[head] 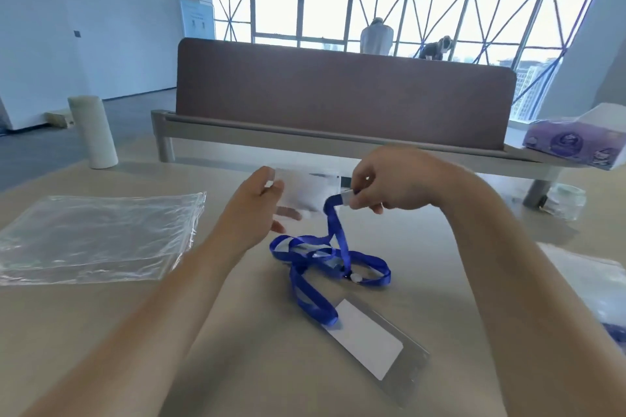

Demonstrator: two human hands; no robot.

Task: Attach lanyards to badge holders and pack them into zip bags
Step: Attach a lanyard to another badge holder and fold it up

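One white card (367, 338) inside badge holder (411, 374)

On the table (237, 366), zip bags (98, 234) lie to my left. My left hand (250, 210) holds a badge holder (308, 191) above the table. From my right hand (389, 186) beside it, the lanyard (335, 247) trails down onto a second badge holder (372, 345) nearer me. A roll (93, 132) stands far left, a tissue box (576, 142) far right, and a divider (338, 95) behind.
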